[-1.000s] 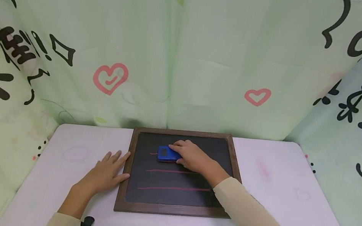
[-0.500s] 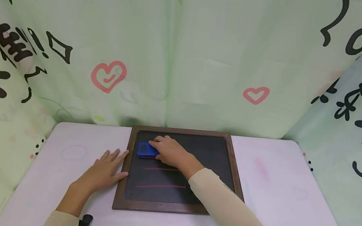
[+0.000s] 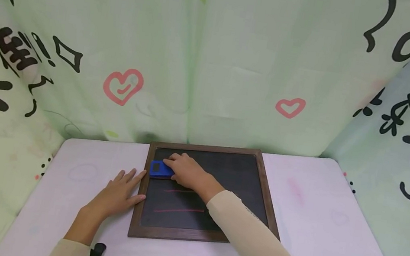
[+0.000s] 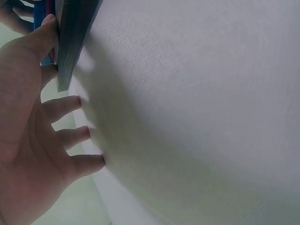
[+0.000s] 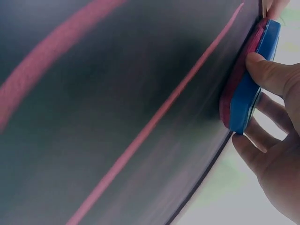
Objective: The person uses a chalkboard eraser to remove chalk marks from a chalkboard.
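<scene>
A chalkboard (image 3: 216,217) with a brown wooden frame lies on the table, two red chalk lines (image 3: 179,210) across its lower half. My right hand (image 3: 188,172) grips a blue eraser (image 3: 161,170) at the upper left of the board, close to the frame. In the right wrist view the eraser's dark red felt (image 5: 233,93) faces the board, thumb on one side and fingers on the other. My left hand (image 3: 116,196) rests at the board's left edge, its fingers spread. Thumb and forefinger touch the frame (image 4: 72,47), while the other fingertips rest on the table in the left wrist view.
The board sits on a pale pinkish-white table (image 3: 319,214) with rounded far corners. Green-white curtains (image 3: 245,63) with hearts and black lettering rise behind and on both sides. A small black object (image 3: 97,253) shows beside the left sleeve.
My right hand has slid the eraser leftward along the upper board to near the left frame. The short red line there is no longer visible. My left hand has stayed at the frame.
</scene>
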{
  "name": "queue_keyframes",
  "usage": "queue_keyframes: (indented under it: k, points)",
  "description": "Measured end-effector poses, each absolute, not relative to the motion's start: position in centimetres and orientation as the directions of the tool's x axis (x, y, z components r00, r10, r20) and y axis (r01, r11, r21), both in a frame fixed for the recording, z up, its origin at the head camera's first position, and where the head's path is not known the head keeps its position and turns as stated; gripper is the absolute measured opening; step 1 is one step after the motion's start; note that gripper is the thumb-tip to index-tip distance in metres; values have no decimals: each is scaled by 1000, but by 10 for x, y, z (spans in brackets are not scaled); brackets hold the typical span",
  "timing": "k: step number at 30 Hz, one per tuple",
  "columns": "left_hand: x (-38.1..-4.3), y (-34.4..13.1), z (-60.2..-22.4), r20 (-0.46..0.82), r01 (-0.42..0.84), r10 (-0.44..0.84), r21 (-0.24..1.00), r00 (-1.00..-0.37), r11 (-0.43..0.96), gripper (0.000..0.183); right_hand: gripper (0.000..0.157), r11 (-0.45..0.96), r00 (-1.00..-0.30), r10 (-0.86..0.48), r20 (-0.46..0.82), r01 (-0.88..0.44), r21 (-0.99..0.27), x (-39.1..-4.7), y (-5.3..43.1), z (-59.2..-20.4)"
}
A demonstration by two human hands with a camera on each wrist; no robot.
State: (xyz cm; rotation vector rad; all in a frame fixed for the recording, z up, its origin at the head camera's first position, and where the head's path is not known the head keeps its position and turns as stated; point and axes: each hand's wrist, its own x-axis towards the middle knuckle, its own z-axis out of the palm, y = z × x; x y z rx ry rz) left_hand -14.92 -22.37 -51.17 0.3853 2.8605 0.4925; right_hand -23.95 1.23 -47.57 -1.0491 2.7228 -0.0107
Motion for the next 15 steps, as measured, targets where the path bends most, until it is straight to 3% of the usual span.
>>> queue_keyframes:
  k: [15]
  points:
    - [-148,-225,-514,-141,236,302,357,-943,904,75,62,766,-738,-643,-207,-618,-175,-240,60,-478]
